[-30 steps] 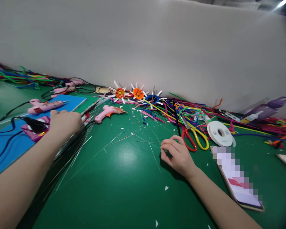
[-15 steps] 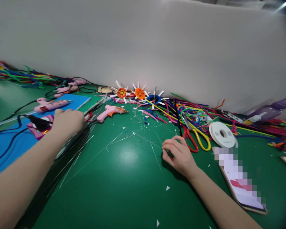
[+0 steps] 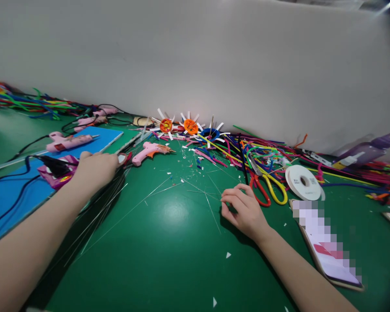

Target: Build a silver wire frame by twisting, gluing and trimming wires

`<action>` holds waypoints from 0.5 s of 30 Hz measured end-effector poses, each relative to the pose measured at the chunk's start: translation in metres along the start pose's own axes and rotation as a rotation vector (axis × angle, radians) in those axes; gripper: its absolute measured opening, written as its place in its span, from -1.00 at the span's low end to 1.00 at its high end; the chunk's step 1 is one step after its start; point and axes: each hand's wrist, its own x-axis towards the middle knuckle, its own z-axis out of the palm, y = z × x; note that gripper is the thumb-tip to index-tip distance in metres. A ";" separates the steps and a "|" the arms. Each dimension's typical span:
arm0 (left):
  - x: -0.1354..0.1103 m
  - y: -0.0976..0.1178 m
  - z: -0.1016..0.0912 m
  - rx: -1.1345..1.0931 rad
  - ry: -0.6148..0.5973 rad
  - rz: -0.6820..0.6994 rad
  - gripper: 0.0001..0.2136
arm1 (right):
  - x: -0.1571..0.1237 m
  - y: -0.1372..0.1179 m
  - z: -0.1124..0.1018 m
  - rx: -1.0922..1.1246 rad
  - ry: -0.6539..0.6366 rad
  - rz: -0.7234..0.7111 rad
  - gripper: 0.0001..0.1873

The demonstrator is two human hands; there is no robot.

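Observation:
My left hand (image 3: 99,169) reaches out over a bundle of thin wires or rods (image 3: 112,195), its fingers curled and largely hidden. At its fingertips shows a small red and white item (image 3: 124,159) whose kind I cannot make out. A pink glue gun (image 3: 149,152) lies just right of it. My right hand (image 3: 245,212) rests on the green table with thumb and fingers bent into a pinch. Thin clear strands (image 3: 206,193) run close to these fingertips; whether they are held I cannot tell. Scissors with red and yellow handles (image 3: 274,188) lie just beyond this hand.
More pink glue guns (image 3: 69,142) and a purple packet (image 3: 58,173) lie on or near a blue board (image 3: 13,190). Wheels with white strips (image 3: 190,127) and coloured pipe cleaners line the back. Rightward are a white spool (image 3: 302,182), a phone (image 3: 328,251) and a purple bottle (image 3: 365,151).
My left hand has shifted slightly to the right, and the red and white item at its fingertips shows more. The wires beneath it have moved a little. My right hand stays still.

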 end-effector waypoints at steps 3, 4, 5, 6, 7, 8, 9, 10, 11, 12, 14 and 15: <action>0.000 -0.002 0.002 -0.011 -0.029 0.026 -0.79 | 0.000 0.000 0.000 -0.001 0.001 -0.004 -0.83; 0.000 -0.003 0.002 -0.016 -0.036 0.031 -0.78 | 0.000 0.000 0.000 0.000 0.000 -0.004 -0.83; -0.001 -0.004 0.003 -0.021 -0.041 0.037 -0.77 | 0.000 0.000 0.000 0.001 -0.001 -0.004 -0.83; -0.002 -0.004 0.003 -0.025 -0.046 0.039 -0.74 | 0.000 0.000 0.000 0.003 -0.002 -0.004 -0.83; -0.003 -0.004 0.004 -0.029 -0.050 0.040 -0.72 | 0.000 0.000 0.000 0.004 -0.004 -0.003 -0.84; -0.003 -0.004 0.004 -0.032 -0.055 0.040 -0.71 | 0.000 0.000 0.000 0.004 -0.005 -0.003 -0.84; -0.004 -0.003 0.004 -0.037 -0.060 0.042 -0.70 | 0.000 0.000 0.000 0.003 -0.005 -0.003 -0.85; -0.005 -0.002 0.004 -0.042 -0.063 0.046 -0.70 | 0.000 0.000 0.000 0.003 -0.007 -0.002 -0.85; -0.006 -0.002 0.004 -0.049 -0.065 0.052 -0.70 | 0.000 0.000 0.000 0.002 -0.010 0.000 -0.85; -0.007 -0.001 0.004 -0.055 -0.065 0.057 -0.70 | 0.000 0.000 0.000 0.001 -0.010 0.002 -0.85; -0.008 -0.001 0.002 -0.068 -0.059 0.065 -0.71 | 0.000 0.000 0.000 0.002 -0.012 0.003 -0.85; -0.008 -0.001 0.000 -0.075 -0.053 0.070 -0.72 | 0.000 0.000 0.000 0.002 -0.014 0.004 -0.84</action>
